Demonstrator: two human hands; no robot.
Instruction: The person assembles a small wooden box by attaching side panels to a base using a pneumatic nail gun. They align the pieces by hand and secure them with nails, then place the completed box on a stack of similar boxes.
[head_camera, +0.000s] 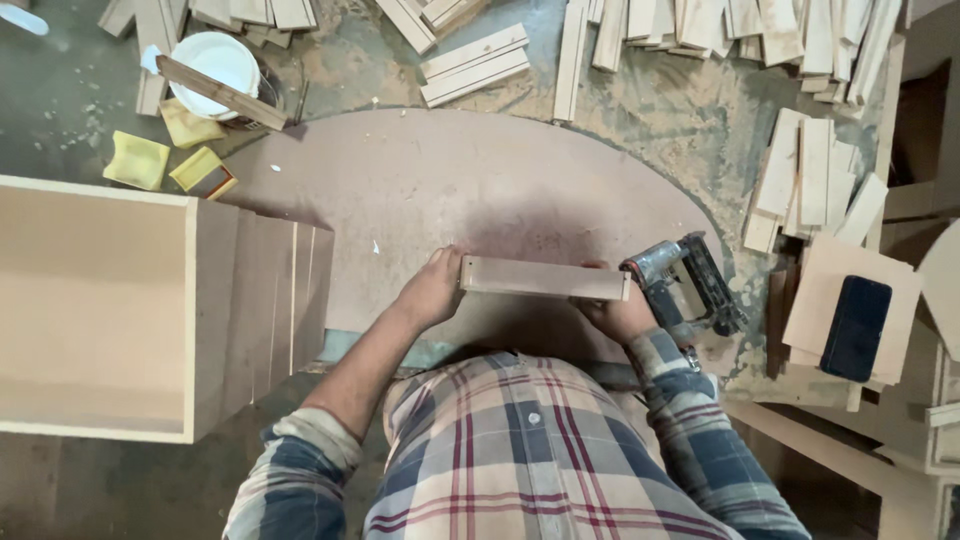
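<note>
Head view: I look straight down on a board strip (545, 278) held level over a rounded brown panel (450, 190) on the floor, just in front of my plaid shirt.
Strip position: it spans between both hands, long axis left to right, its flat face toward the camera, and it seems lifted clear of the panel.
Risk: with a grip at the ends only, I judge the strip could twist or slip if one hand eases off, and it would drop onto the panel.
Second risk: the nail gun (685, 285) sits right by the strip's right end, close to my fingers; a bump against it could knock it over or catch a hand.
Left hand (432, 288): curled round the strip's left end, thumb on top, fingers closed on it.
Right hand (620, 315): wrapped under the right end, mostly hidden by the strip; it looks closed on the wood, and it touches or nearly touches the nail gun, I cannot tell which.
Left surroundings: an open board box (110, 310) lies well to the left, with yellow sponges (140, 160) and a white bucket (218, 62) beyond it.
Right surroundings: stacked wood offcuts (810, 175) and a dark phone (856, 327) on a board.
</note>
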